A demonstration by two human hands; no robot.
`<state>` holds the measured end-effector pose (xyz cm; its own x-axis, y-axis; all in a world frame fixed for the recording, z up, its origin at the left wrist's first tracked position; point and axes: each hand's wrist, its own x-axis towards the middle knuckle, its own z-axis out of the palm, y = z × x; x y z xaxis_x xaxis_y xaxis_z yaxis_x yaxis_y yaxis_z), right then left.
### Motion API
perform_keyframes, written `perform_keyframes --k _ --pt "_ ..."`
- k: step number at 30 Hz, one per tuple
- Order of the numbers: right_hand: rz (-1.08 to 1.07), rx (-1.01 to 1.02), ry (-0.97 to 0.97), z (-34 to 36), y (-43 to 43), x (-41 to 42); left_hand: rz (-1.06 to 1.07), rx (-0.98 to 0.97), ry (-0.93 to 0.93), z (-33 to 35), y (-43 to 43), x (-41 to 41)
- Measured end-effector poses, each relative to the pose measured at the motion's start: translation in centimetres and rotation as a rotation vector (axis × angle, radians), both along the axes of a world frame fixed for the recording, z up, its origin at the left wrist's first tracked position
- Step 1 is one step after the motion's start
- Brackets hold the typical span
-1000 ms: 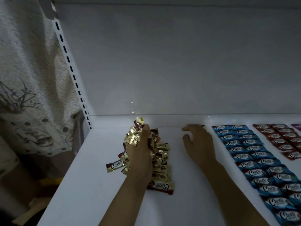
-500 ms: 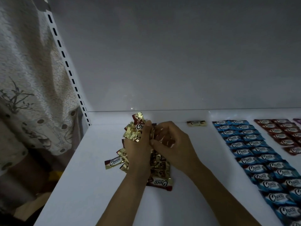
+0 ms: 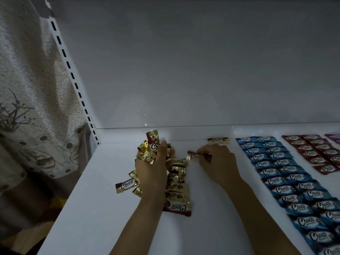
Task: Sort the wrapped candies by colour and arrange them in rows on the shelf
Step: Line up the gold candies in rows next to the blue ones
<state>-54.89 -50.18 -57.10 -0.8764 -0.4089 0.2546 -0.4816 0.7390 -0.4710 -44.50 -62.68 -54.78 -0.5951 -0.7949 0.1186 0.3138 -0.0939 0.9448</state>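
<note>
Here we are with the right grip: its fingertips are closed on a single gold candy, pinching it just to the right of the gold heap, and the wrapper's loose end points back toward that heap. The left grip is curled over the top of the heap and clutches a bunch of its wrappers, with crinkled gold ends poking out above and to the left of the fingers. The rest of the heap lies loose on the white shelf.

Behind and to the right of the heap we spot one lone gold candy lying flat near the back wall. Further right of the heap run two long blue rows, then the red rows, and a sliver of purple candies at the frame's edge. Off to the left of the heap stands a slotted upright, with a patterned curtain beyond it.
</note>
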Motion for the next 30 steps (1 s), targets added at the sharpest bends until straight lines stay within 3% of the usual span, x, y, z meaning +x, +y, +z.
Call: perform_keyframes --k 2,5,8,13,23,30 --pt "0.023 0.074 0.058 -0.9 -0.1 0.0 -0.005 -0.012 -0.014 0.0 0.2 0.0" --pt "-0.016 -0.142 0.195 -0.4 -0.3 0.5 0.001 -0.027 -0.032 0.0 0.3 0.2" --pt "0.017 -0.278 0.099 0.2 -0.4 1.1 0.035 -0.114 -0.068 -0.2 0.4 0.3" --pt "0.136 0.033 0.204 -0.6 -1.2 1.6 0.063 -0.199 -0.125 -0.5 0.5 0.3" --pt "0.151 0.181 0.135 -2.3 -2.5 -0.6 0.044 -0.156 -0.119 -0.5 0.7 0.4" --pt "0.2 0.162 0.061 -2.3 -2.3 -1.3 -0.034 -0.197 -0.101 -0.1 1.1 0.5"
